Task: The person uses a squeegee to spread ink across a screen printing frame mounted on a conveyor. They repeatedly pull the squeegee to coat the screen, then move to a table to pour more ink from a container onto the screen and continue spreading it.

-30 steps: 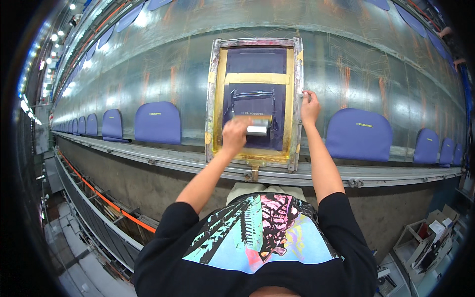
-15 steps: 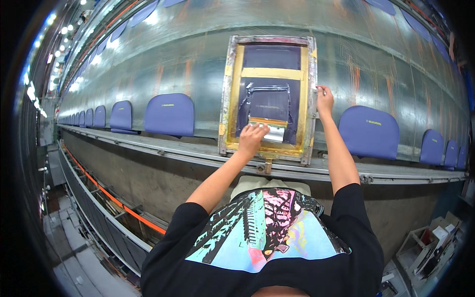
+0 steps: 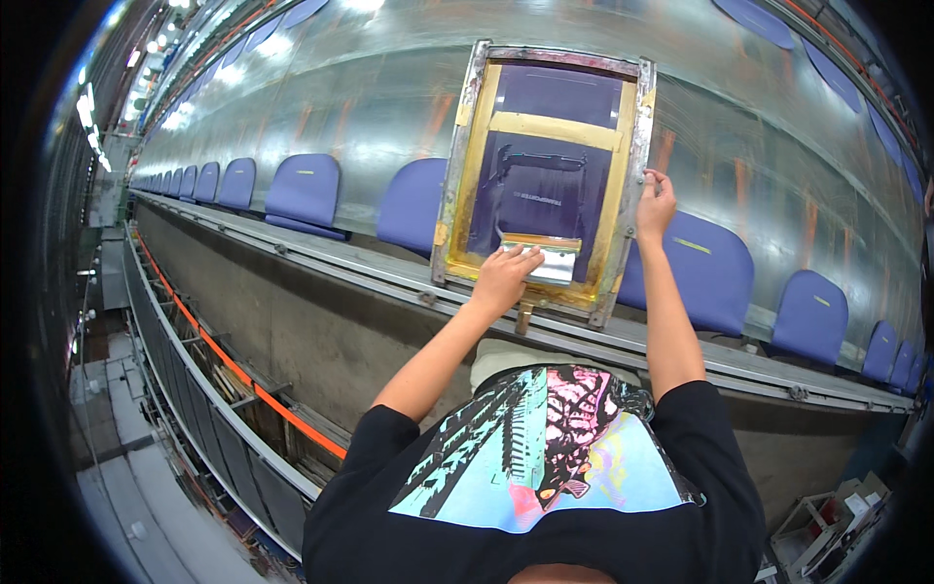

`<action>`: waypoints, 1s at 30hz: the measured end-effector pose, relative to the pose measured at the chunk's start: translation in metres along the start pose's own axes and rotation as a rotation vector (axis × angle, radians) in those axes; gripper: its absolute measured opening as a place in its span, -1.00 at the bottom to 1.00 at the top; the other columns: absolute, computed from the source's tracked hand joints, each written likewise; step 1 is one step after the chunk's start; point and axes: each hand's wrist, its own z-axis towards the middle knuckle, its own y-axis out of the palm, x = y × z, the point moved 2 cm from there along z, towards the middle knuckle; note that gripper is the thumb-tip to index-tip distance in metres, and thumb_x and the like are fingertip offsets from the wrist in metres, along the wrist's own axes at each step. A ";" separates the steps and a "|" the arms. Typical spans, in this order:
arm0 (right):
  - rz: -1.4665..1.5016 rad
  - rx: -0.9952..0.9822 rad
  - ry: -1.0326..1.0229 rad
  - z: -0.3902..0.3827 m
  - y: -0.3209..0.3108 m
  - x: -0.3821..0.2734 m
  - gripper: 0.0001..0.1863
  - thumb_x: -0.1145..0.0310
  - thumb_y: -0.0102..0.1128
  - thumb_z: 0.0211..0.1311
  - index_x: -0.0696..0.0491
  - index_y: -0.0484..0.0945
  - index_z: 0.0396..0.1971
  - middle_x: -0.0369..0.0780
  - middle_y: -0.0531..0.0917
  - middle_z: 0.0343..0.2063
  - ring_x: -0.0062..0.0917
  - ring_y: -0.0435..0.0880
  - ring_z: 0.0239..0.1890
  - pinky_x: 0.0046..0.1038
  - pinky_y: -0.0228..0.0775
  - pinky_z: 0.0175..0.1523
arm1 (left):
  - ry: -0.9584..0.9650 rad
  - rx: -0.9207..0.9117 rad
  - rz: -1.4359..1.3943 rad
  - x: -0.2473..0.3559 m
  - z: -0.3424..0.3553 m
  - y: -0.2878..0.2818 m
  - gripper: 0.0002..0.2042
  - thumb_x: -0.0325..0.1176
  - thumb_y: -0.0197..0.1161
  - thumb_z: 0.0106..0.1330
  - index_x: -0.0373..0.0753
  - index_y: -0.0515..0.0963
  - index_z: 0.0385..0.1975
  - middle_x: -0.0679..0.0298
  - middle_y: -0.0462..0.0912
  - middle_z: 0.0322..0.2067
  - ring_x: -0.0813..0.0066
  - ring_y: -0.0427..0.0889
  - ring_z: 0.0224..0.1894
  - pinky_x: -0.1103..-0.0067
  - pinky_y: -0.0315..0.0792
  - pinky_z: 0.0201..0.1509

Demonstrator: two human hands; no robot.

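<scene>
A metal screen-printing frame (image 3: 450, 180) edged inside with yellow tape lies tilted on a long metal bench. Its mesh (image 3: 555, 97) looks dark purple, with a smeared ink patch in the lower half. My left hand (image 3: 504, 279) grips a silver squeegee (image 3: 555, 263) at the mesh's lower end, fingers over its top. My right hand (image 3: 657, 202) has its fingers closed on the frame's right rail. Purple rounded flat pieces (image 3: 409, 204) lie either side of the frame.
The metal bench (image 3: 370, 107) runs sideways, with rows of purple pieces (image 3: 300, 190) and a railed front edge (image 3: 739, 365). Below left are a railing (image 3: 209, 384) and an orange strip (image 3: 258, 387). A cart with odds and ends (image 3: 822, 526) stands at lower right.
The squeegee in my left hand has moved down toward the frame's lower end. The whole view has shifted, so the frame appears higher, further right and more tilted.
</scene>
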 end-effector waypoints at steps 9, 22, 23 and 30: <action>-0.033 -0.043 0.060 -0.086 0.148 -0.074 -0.77 0.23 0.13 0.51 0.03 0.69 -0.14 -0.10 0.77 -0.27 -0.17 0.73 -0.21 -0.23 0.48 -0.04 | -0.062 0.088 -0.029 -0.160 -0.061 -0.072 -0.48 -0.60 0.27 0.16 0.00 0.64 0.16 0.36 0.65 0.24 0.18 0.60 0.28 0.15 0.43 0.38; -0.238 -0.052 0.198 -0.077 0.151 -0.057 -0.76 0.17 0.14 0.49 -0.05 0.70 -0.11 -0.05 0.77 -0.32 -0.09 0.74 -0.22 -0.14 0.49 -0.07 | 0.116 0.136 0.090 -0.209 0.024 -0.073 -0.57 -0.62 0.25 0.18 -0.04 0.69 0.02 0.32 0.75 0.09 0.23 0.71 0.15 0.21 0.48 0.29; -0.236 -0.062 0.214 -0.079 0.153 -0.060 -0.77 0.17 0.14 0.49 -0.05 0.70 -0.11 -0.05 0.76 -0.34 -0.10 0.74 -0.25 -0.15 0.49 -0.08 | 0.103 0.162 0.082 -0.213 0.043 -0.078 -0.57 -0.64 0.25 0.16 -0.04 0.69 0.01 0.33 0.74 0.10 0.25 0.71 0.16 0.22 0.49 0.29; -0.159 -0.028 0.117 -0.076 0.156 -0.055 -0.76 0.17 0.14 0.50 -0.02 0.70 -0.13 -0.09 0.74 -0.42 -0.22 0.71 -0.36 -0.20 0.48 -0.13 | 0.059 0.249 0.014 -0.221 0.101 -0.080 -0.58 -0.65 0.24 0.12 -0.04 0.69 -0.05 0.35 0.78 -0.02 0.29 0.71 0.07 0.28 0.51 0.14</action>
